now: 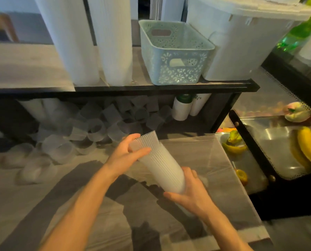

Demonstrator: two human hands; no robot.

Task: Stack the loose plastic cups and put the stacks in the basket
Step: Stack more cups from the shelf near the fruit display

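Both hands hold one tilted stack of cups above the desk, right hand cupping its base, left hand fingers curled near the rims, probably steadying it for the empty basket on the shelf.

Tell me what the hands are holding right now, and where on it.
A tilted stack of translucent plastic cups: the left hand grips its upper end, the right hand its lower end.

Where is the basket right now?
The basket sits on the black shelf, upper centre, between tall white cup stacks and a white bin.
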